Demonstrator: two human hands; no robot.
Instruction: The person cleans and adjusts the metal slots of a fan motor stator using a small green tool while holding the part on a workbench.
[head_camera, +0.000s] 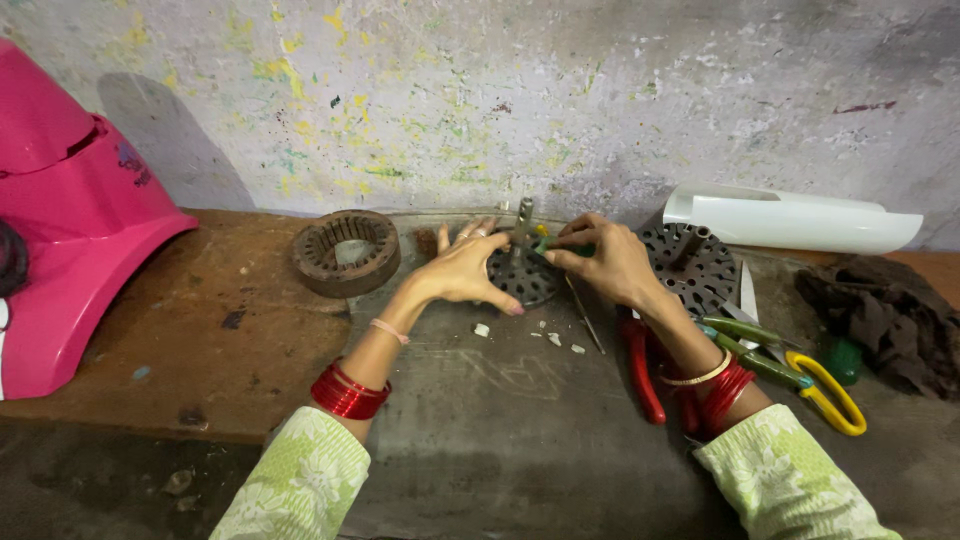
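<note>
At nine o'clock on the bench a pink plastic cover (60, 230) is sitting, and just past it, toward eleven o'clock, a rusty slotted iron ring (346, 252) is lying flat. Near twelve o'clock my left hand (466, 270) is spreading open over the dark round slotted disc (522, 276), thumb at its near rim and fingers fanned across its far side, steadying it rather than gripping. I am judging that a flat, even press works best here, so the disc does not rock on its upright shaft (524, 214). My right hand (605, 262) is closing in a pinch on a small green tool (556, 246) at the disc's one o'clock edge; short, light strokes seem wise, since small white chips (553, 338) are already lying at six o'clock below. Further toward two o'clock a second slotted disc (690, 264) is resting, then red-handled pliers (645, 368), yellow-handled scissors (825, 390), a dark rag (880, 310) and a white plastic shell (790, 218).
</note>
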